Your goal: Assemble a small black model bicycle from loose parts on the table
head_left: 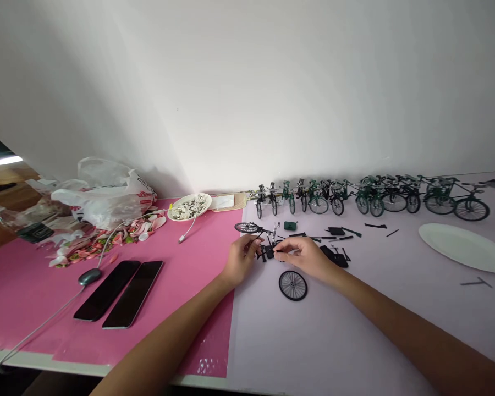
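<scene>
My left hand (pixel 240 258) and my right hand (pixel 305 257) meet over small black model-bicycle parts (pixel 268 250) on the pale sheet. The left fingers are pinched on a thin black piece that I cannot name. The right fingers are curled in a pinch on another small black part. A loose spoked wheel (pixel 292 285) lies just in front of the right hand. Another wheel on a fork (pixel 248 227) lies behind the left hand, beside a small green part (pixel 290 225). Black rods and saddles (pixel 338 234) are scattered to the right.
A row of finished green and black model bicycles (pixel 371 199) lines the wall. A white plate (pixel 466 247) sits at right. On the pink mat (pixel 181 286) lie two phones (pixel 119 291), a mouse (pixel 89 276), a bowl of parts (pixel 188 207), plastic bags (pixel 103 198) and coloured scraps (pixel 94 245).
</scene>
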`<state>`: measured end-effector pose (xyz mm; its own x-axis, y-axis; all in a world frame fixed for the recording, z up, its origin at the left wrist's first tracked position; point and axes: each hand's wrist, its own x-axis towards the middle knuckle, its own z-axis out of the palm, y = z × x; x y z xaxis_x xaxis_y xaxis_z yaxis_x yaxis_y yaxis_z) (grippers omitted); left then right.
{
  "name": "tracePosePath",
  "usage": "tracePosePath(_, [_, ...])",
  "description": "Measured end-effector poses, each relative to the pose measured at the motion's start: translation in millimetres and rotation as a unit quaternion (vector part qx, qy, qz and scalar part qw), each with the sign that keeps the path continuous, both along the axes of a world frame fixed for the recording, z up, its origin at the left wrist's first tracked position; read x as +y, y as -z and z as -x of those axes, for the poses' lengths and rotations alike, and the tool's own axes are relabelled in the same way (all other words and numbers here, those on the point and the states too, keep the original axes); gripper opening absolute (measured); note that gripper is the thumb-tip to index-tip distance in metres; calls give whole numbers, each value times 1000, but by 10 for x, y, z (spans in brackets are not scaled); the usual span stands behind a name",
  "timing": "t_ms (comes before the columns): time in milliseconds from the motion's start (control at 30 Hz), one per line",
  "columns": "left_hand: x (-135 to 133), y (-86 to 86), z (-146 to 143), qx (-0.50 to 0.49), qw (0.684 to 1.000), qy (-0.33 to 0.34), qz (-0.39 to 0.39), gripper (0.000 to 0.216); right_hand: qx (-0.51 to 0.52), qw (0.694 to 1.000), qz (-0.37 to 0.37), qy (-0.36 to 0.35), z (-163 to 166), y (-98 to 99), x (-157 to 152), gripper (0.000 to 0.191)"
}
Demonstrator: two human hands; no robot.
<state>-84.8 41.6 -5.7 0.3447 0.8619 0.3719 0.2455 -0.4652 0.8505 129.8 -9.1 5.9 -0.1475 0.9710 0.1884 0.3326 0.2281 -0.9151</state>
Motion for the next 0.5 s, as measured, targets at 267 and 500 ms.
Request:
tracePosePath(267, [-22,-27,-8,0,1000,3,1,42,37,999,7,6,23,-5,-5,30])
tracePosePath(500, [-27,-33,-5,15,1000,11,-1,40,22,1000,3,1,10,26,15,34])
